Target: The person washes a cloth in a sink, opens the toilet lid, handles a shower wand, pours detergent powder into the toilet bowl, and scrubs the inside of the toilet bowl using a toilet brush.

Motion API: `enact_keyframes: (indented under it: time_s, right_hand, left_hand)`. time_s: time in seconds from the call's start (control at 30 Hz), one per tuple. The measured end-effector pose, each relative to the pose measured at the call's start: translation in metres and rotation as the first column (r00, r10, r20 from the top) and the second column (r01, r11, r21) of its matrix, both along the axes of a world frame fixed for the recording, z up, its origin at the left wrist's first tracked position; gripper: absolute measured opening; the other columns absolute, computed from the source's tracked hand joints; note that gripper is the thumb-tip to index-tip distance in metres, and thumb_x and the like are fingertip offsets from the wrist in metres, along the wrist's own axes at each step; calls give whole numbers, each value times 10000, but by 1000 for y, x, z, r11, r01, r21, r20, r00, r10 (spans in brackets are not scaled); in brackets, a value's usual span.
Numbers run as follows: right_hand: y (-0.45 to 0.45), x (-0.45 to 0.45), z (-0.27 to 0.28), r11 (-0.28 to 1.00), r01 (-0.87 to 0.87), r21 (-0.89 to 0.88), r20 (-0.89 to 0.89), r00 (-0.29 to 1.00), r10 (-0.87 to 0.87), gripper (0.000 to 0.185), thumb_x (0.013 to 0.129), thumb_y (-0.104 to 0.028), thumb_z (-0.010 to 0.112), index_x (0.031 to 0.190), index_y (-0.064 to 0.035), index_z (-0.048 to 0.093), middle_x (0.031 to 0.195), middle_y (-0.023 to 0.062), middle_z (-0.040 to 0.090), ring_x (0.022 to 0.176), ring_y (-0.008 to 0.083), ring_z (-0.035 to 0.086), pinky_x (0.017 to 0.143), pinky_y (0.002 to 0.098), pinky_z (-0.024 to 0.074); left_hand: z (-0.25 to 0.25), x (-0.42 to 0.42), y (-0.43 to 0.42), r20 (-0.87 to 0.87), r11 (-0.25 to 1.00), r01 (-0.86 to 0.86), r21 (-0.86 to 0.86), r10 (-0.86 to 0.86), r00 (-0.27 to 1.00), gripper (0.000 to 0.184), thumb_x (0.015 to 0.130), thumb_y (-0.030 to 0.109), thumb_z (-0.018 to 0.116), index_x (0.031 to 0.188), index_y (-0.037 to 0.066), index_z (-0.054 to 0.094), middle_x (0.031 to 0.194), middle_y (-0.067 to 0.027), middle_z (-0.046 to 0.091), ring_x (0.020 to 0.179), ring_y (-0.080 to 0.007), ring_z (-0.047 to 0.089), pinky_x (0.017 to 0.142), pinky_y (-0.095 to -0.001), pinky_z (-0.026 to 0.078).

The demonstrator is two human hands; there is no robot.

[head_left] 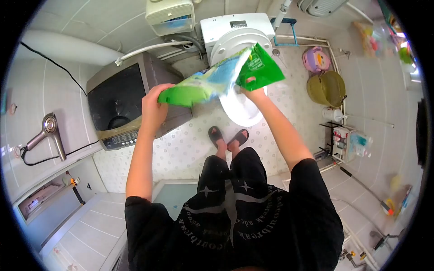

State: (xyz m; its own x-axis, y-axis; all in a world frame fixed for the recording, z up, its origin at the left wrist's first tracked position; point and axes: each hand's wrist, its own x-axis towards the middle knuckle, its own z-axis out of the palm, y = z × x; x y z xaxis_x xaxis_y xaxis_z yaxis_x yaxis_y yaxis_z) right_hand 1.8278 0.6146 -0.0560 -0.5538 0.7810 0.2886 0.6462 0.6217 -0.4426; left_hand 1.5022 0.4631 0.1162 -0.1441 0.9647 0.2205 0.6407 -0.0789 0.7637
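Observation:
A large green and blue plastic bag (212, 79) is held up in front of me, stretched between both hands and tilted, its right end higher. My left hand (156, 104) is closed around its green left end. At the green right part, my right hand (254, 92) grips the bag near a cut-out hole, with the fingers partly hidden behind it. Printing shows on the green panel, too small to read. Below and behind the bag is a white toilet (242, 110) with its lid raised; the bag covers part of the bowl.
A top-loading washing machine (120, 97) stands to the left, with a hair dryer (49, 135) on the wall nearby. At the right are an olive bucket (326, 89), a pink container (316, 59) and a rack with bottles (359, 143). A paper box (170, 17) hangs above.

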Motion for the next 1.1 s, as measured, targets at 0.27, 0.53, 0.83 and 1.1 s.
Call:
enact_keyframes:
  time_s: [0.27,0.53,0.83,1.1]
  right_hand:
    - [87,-18,63,976,-13,217,47,999,3,264,706,-91,696,970,-94,688,1002,154,669,960,368,632,829,464,511]
    - [160,-27,118,942,-22,334,75,997,-3,255,728,-108,678,979,-64,674,1038,197,657,959,387,633,834,480,518]
    - [241,0,157,881,23,472,120,989,-90,254,740,-117,617,982,-46,648,1034,209,647,1002,402,610,888,488,505]
    - [295,-37,133,921,11,389,76,996,-44,414,776,-189,674,1182,-127,615,1254,166,583,1190,380,537,1011,480,456]
  left_hand:
    - [18,-11,50,64,996,-60,71,55,996,307,830,-90,591,1096,31,685,1045,-150,713,951,-305,703,813,-318,536]
    - [51,-15,108,-6,979,-85,186,88,996,309,842,-83,601,1127,19,664,1084,-148,715,990,-298,701,864,-320,522]
    - [61,3,175,63,961,-75,266,61,996,302,909,-11,621,1207,38,643,1020,-74,706,893,-91,614,709,-248,521]
    - [75,-25,185,45,934,-148,324,141,989,294,921,24,631,1213,52,654,1042,-102,721,899,-123,649,720,-262,534]
